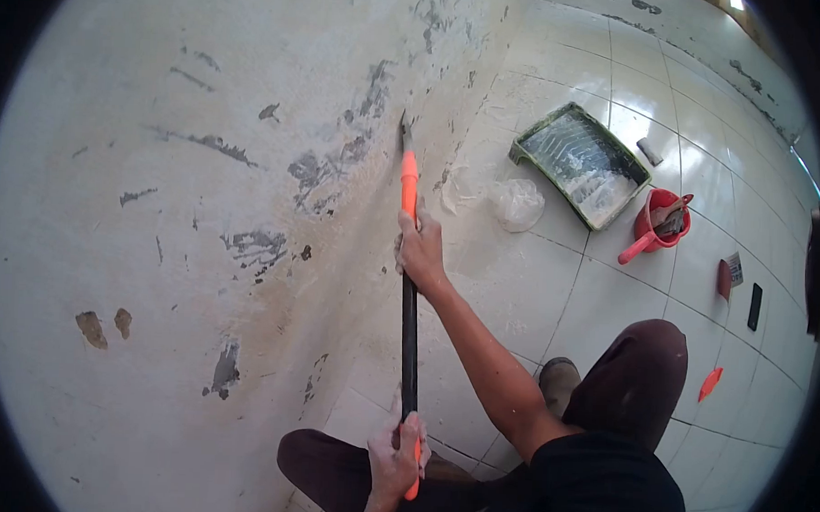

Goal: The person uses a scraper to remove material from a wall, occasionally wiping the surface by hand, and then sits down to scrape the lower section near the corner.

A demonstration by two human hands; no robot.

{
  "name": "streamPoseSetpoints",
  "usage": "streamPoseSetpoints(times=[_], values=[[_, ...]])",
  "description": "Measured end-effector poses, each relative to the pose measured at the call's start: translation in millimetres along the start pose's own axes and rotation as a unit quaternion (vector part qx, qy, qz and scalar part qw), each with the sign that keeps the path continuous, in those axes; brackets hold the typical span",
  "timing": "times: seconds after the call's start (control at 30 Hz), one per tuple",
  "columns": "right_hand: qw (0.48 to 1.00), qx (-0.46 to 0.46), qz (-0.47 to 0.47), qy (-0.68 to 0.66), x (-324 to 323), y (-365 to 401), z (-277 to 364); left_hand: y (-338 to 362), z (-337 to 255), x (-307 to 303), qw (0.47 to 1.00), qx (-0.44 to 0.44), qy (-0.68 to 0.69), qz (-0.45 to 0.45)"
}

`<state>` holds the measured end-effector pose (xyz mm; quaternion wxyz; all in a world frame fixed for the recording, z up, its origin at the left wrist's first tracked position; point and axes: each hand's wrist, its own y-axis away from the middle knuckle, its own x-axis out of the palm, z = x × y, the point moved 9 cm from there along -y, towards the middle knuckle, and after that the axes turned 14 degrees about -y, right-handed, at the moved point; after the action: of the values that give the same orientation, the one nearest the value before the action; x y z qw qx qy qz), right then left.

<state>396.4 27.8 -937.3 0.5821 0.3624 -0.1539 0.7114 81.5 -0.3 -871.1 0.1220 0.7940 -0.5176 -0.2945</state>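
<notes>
My right hand [421,249] is wrapped round the upper part of a long-handled scraper [410,337], just below its orange collar. Lower down, my left hand [398,456] grips the same tool near its orange end. Both hands have white residue on them. The scraper has a black shaft, and its narrow metal head points up, at or very near the patchy wall [206,159]. Whether the blade touches the surface is hard to tell. Grey marks and chipped spots cover the wall around the head.
On the tiled floor [607,290] are a green-edged paint tray [580,163], a crumpled clear plastic bag [517,206], a red pot [661,224] with a brush in it, a wide brush [728,274], a black object [755,307] and an orange piece [711,384]. My knees are below.
</notes>
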Motion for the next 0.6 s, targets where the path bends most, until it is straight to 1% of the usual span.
streamPoseSetpoints(times=[0.03, 0.07, 0.1, 0.13, 0.17, 0.2, 0.23, 0.27, 0.3, 0.33, 0.37, 0.43, 0.47, 0.5, 0.57, 0.6], values=[[1.000, -0.010, -0.002, 0.013, -1, 0, 1, 2, -2, 2, 1.000, -0.003, 0.003, -0.003], [0.999, -0.021, -0.003, 0.026, -2, -3, 2, 2, -5, 2, 1.000, 0.001, -0.011, -0.024], [0.999, -0.032, -0.004, 0.039, -5, -7, 3, -9, -9, 3, 1.000, 0.004, -0.013, -0.024], [0.999, -0.032, -0.003, 0.037, -10, -30, 1, -26, -13, 5, 1.000, 0.005, -0.022, -0.013], [0.997, -0.048, -0.001, 0.061, -18, -63, -1, -38, -16, 8, 1.000, 0.002, -0.030, -0.004], [0.994, -0.063, 0.002, 0.086, -24, -80, -1, -50, -20, 13, 0.999, -0.002, -0.031, -0.007], [0.995, -0.062, 0.003, 0.083, -25, -76, 9, -65, -29, 19, 0.999, 0.005, -0.031, -0.014], [0.998, -0.036, 0.007, 0.050, -25, -74, 18, -72, -37, 25, 0.999, 0.014, -0.032, -0.021], [1.000, -0.012, 0.009, 0.017, -24, -74, 26, -66, -38, 29, 0.999, 0.016, -0.035, -0.020], [0.997, -0.056, 0.007, 0.058, -22, -71, 28, -51, -31, 32, 0.999, 0.005, -0.029, -0.022], [0.997, -0.059, 0.005, 0.056, -25, -65, 21, -46, -28, 33, 0.999, -0.005, -0.023, -0.023], [0.999, -0.014, -0.003, 0.049, -19, -42, 19, -54, -30, 33, 1.000, -0.003, -0.021, -0.017], [0.998, -0.035, -0.010, 0.048, -19, -47, 23, -54, -29, 32, 1.000, -0.005, -0.017, -0.014], [0.998, -0.032, -0.008, 0.047, -24, -67, 20, -55, -28, 32, 1.000, -0.005, -0.014, -0.011], [0.996, -0.064, -0.007, 0.062, -44, -115, 20, -85, -31, 46, 1.000, -0.020, -0.008, 0.000], [1.000, 0.015, -0.022, 0.011, -49, -115, 27, -95, -33, 56, 1.000, -0.011, -0.025, -0.014]])
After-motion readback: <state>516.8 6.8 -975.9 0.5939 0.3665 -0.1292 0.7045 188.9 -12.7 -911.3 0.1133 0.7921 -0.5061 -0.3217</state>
